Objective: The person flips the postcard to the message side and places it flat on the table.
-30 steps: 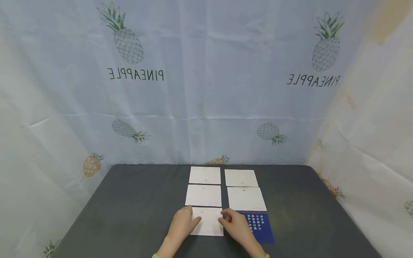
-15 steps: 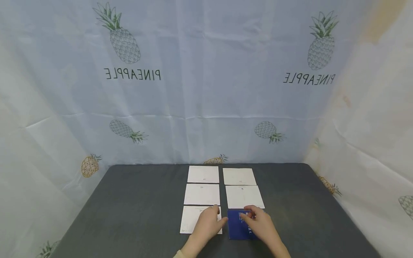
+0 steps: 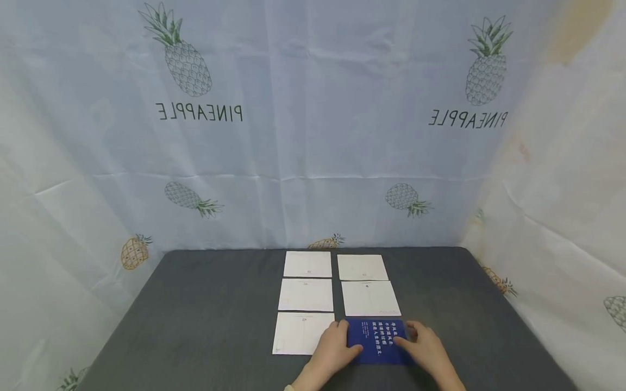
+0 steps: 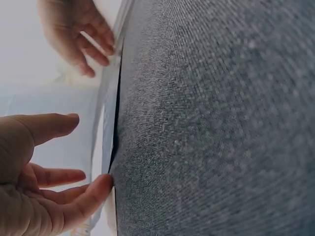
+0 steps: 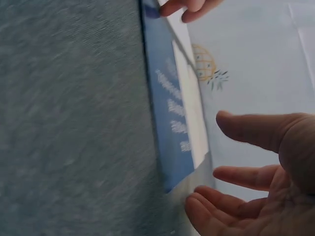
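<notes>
A dark blue card (image 3: pixel 376 347) with white writing lies flat at the front right of the group. At its left edge is my left hand (image 3: pixel 332 350), one fingertip touching the edge (image 4: pixel 109 169) in the left wrist view while the thumb stays raised. My right hand (image 3: pixel 426 347) is by the card's right edge, fingers spread and slightly bent. The right wrist view has a small gap between those fingers and the blue card (image 5: pixel 170 113). Left of it, a white card (image 3: pixel 300 332) lies partly behind my left hand.
Further white cards lie in two columns on the dark grey tabletop (image 3: pixel 220 315): two cards behind on the left (image 3: pixel 306 295) and two on the right (image 3: pixel 370 298). A curtain with pineapple prints (image 3: pixel 313 136) hangs behind and along both sides.
Both hands have shifted right, from the front left white card to either side of the blue card. The blue card's writing, earlier partly covered by the right hand, is now exposed.
</notes>
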The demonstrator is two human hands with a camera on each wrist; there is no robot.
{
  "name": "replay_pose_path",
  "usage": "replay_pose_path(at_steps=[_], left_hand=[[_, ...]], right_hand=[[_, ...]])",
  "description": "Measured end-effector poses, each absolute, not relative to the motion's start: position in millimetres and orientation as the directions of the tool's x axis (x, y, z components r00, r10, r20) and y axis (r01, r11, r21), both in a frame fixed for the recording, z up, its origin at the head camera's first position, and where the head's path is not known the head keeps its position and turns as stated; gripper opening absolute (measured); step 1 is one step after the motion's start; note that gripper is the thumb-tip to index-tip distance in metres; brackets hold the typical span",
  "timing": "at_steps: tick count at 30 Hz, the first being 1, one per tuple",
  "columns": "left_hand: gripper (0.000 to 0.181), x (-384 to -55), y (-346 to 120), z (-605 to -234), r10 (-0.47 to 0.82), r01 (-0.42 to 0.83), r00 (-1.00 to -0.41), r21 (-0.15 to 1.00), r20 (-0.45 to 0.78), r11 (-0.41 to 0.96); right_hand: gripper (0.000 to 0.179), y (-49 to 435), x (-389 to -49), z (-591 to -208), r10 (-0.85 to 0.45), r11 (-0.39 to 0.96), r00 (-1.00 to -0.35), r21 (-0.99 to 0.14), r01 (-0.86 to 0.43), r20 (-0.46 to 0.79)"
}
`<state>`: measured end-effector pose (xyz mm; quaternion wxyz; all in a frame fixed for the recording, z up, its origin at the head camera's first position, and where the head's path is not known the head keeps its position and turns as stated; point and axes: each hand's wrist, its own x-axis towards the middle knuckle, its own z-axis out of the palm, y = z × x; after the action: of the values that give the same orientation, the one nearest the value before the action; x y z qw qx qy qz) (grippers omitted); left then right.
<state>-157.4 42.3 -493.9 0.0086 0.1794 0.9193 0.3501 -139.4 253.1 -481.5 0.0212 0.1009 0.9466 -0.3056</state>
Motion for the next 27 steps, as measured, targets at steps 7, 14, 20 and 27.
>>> replay_pose_path(at_steps=[7, 14, 20, 27], left_hand=[[0.058, -153, 40, -491, 0.345, 0.266, -0.938, 0.724, 0.041, 0.637], [0.058, -152, 38, -490, 0.347, 0.226, -0.938, 0.786, 0.015, 0.576], [0.048, -152, 37, -492, 0.324, 0.229, -0.945, 0.804, 0.048, 0.549], [0.039, -153, 40, -491, 0.238, 0.223, -0.964, 0.846, 0.118, 0.484]], right_hand=[[0.065, 257, -137, -489, 0.184, 0.730, -0.976, -0.649, 0.216, -0.118], [0.066, 260, -135, -494, 0.203, 0.630, -0.962, -0.728, 0.271, -0.182], [0.059, 265, -137, -497, 0.214, 0.508, -0.940, -0.792, 0.340, -0.266], [0.041, 271, -139, -495, 0.295, 0.446, -0.920, -0.814, 0.373, -0.260]])
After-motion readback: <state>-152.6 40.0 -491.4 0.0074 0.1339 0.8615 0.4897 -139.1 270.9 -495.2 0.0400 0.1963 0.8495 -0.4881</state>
